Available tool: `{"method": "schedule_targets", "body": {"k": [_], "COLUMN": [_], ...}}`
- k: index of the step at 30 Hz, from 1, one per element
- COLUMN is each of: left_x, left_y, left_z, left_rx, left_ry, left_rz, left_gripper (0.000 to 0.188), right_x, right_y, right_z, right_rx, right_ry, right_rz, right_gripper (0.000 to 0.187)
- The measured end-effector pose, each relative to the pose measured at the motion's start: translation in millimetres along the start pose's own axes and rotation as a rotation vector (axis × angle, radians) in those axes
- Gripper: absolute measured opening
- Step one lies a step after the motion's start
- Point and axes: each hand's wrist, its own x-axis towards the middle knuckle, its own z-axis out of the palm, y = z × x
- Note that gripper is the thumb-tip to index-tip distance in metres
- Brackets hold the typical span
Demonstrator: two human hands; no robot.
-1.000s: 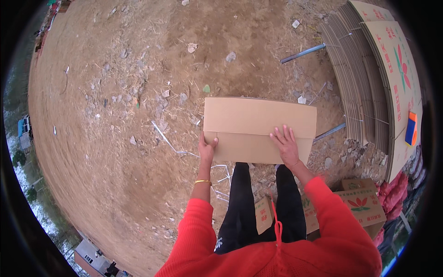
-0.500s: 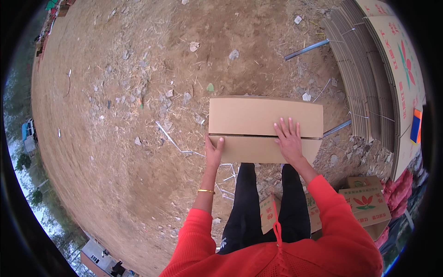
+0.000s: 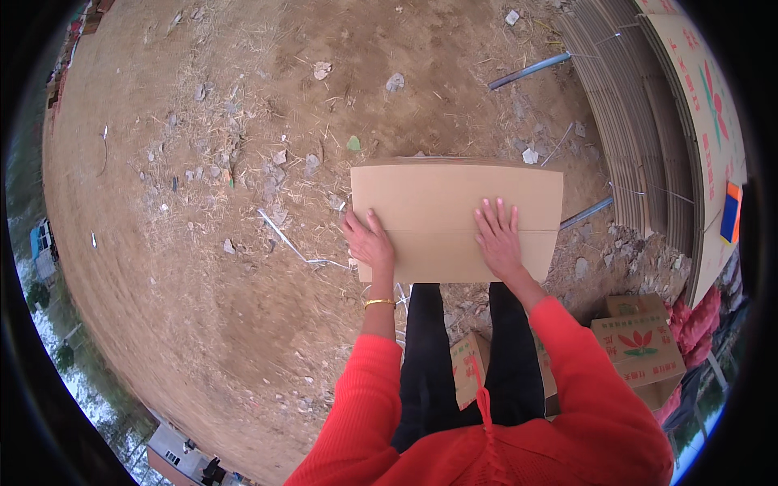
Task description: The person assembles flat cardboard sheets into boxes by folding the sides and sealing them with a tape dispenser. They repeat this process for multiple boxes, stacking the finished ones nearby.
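Observation:
A plain brown cardboard box [image 3: 429, 198] is in front of my legs, its two top flaps folded down and meeting along a thin seam. My left hand [image 3: 371, 241] lies on the box's left end, thumb and fingers spread, the fingertips by the left edge. On the right part of the top, across the seam, my right hand [image 3: 498, 240] rests flat with its fingers stretched out. Neither hand grasps anything. The sides and underside of the box are hidden from above.
Bundled flat cardboard sheets [image 3: 632, 121] stand at the right, with an orange and blue object [image 3: 731, 213] on them. Printed cartons [image 3: 640, 344] and red netting [image 3: 697, 328] lie at lower right. Metal pipes [image 3: 531, 70] stick out from under the stack. Dirt ground [image 3: 203, 308] carries straw and scraps.
The gap between the flaps has closed to a thin seam. My left hand has moved from the box's left edge up onto its top; my right hand has slid slightly left.

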Motion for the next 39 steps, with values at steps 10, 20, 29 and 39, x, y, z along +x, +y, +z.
{"method": "schedule_targets", "body": {"k": [10, 20, 29, 39], "left_x": [10.5, 11.3, 7.5, -18.6], "left_y": [-6.7, -11.5, -10.1, 0.7], "left_z": [11.0, 12.6, 20.7, 13.4], "left_rx": [0.131, 0.164, 0.169, 0.335], "left_ry": [0.052, 0.006, 0.017, 0.091], "left_rz": [0.134, 0.061, 0.070, 0.215], "left_gripper": [0.052, 0.054, 0.052, 0.064], "right_x": [9.0, -2.1, -7.2, -16.6], "right_y": [1.3, 24.7, 94.9, 102.3], "right_z": [-3.4, -35.5, -9.9, 3.1], "right_rx": [-0.033, 0.088, 0.419, 0.140], "right_ry": [0.011, 0.118, 0.393, 0.463], "right_rz": [-0.036, 0.137, 0.851, 0.845], "right_gripper": [0.062, 0.069, 0.057, 0.042]}}
